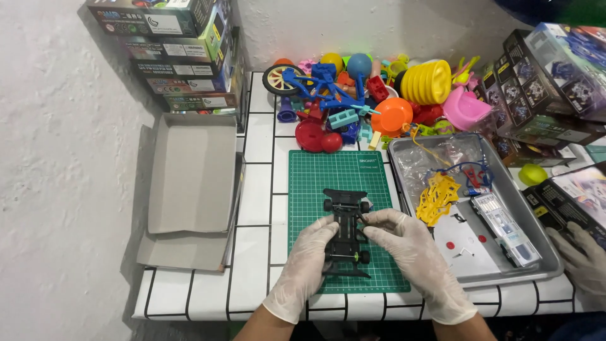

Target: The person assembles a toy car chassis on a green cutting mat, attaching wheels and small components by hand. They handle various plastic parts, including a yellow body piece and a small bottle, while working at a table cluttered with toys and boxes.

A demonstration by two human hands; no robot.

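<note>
Assembly looks mid-way: a black toy car chassis [346,230] lies on the green cutting mat [341,170] on the tiled bench [259,189]; the left hand [307,265] steadies its side, grip loosely closed on it; the right hand [404,243] pinches its middle; next probably calls for a part from the metal tray [549,268], fitted precisely.

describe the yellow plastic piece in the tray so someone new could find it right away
Start at the metal tray right of the green cutting mat. In the tray's left half, beside a white sheet with red dots, lies the yellow parts frame. It is the only yellow thing in the tray, flat and lacy, unlike the long white car body to its right.
</note>
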